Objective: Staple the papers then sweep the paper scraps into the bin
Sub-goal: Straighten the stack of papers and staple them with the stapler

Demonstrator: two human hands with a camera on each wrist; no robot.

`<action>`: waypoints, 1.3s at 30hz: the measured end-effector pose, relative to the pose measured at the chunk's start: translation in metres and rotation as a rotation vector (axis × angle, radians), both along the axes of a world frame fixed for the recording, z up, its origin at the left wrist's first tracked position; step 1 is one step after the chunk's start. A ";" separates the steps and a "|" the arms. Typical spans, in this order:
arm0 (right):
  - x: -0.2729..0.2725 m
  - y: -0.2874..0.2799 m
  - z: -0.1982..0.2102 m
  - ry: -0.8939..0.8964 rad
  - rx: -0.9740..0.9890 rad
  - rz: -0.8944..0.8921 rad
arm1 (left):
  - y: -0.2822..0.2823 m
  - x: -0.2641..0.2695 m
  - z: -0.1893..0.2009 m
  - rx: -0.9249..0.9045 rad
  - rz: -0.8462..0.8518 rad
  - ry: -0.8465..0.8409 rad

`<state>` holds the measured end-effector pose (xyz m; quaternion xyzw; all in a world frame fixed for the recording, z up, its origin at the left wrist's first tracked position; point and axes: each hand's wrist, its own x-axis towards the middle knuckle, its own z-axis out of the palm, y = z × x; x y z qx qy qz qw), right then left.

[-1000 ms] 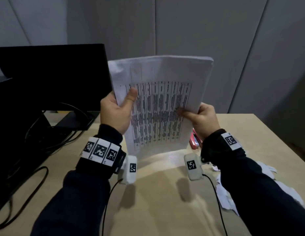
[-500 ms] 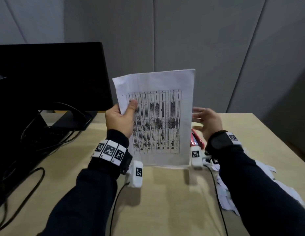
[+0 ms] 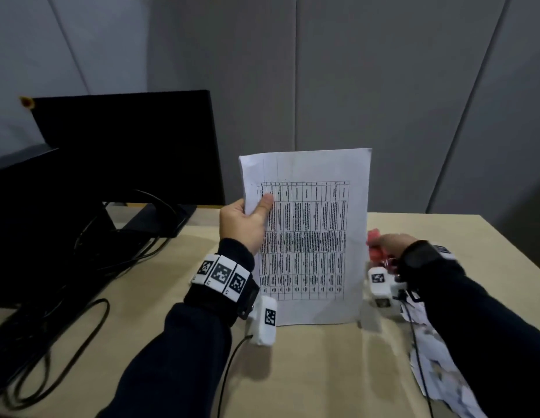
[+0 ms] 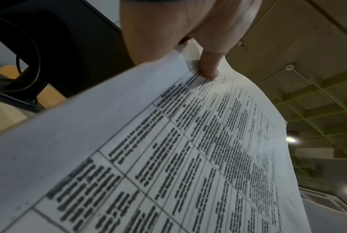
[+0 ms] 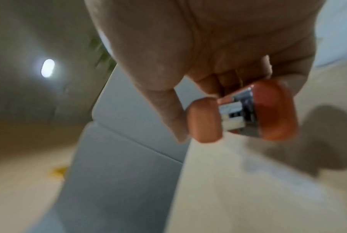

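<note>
A stack of white papers (image 3: 308, 233) printed with a table stands upright, its bottom edge on the desk (image 3: 308, 372). My left hand (image 3: 247, 224) pinches the stack's left edge, thumb on the front; the left wrist view shows the thumb (image 4: 208, 67) pressed on the papers (image 4: 168, 149). To the right of the stack my right hand (image 3: 389, 245) grips a red stapler (image 3: 375, 245) just above the desk. In the right wrist view the fingers curl round the red and metal stapler (image 5: 268, 113). White paper scraps (image 3: 437, 366) lie at the desk's right, partly under my right forearm.
A black monitor (image 3: 126, 146) on its stand fills the left back of the desk, with black cables (image 3: 66, 312) trailing over the left side. Grey wall panels rise behind. The desk's right edge runs close past my right arm. No bin is in view.
The papers came down from in front of my face and now stand on the desk. My right hand let go of them, moved right and closed round the red stapler.
</note>
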<state>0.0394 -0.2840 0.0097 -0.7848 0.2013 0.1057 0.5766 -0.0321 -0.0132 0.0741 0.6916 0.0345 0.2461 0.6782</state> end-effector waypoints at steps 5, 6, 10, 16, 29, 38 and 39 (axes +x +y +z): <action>-0.017 -0.032 0.078 -0.746 0.721 -0.300 | -0.001 -0.005 0.002 0.002 -0.014 0.029; -0.026 -0.033 0.101 -0.889 0.795 -0.257 | -0.002 -0.006 0.003 0.000 -0.013 0.039; -0.058 -0.006 0.179 -1.144 0.844 0.226 | -0.009 -0.008 0.007 -0.023 -0.026 0.062; -0.057 0.092 0.220 -1.010 0.411 0.658 | -0.019 -0.013 0.008 -0.038 -0.075 0.080; -0.039 0.114 0.217 -0.826 0.132 0.833 | -0.016 -0.018 0.013 0.026 -0.058 0.069; -0.030 0.110 0.210 -0.812 0.017 0.892 | -0.015 -0.018 0.013 0.056 -0.048 0.047; -0.031 0.111 0.210 -0.813 0.024 0.903 | -0.015 -0.019 0.014 0.063 -0.045 0.053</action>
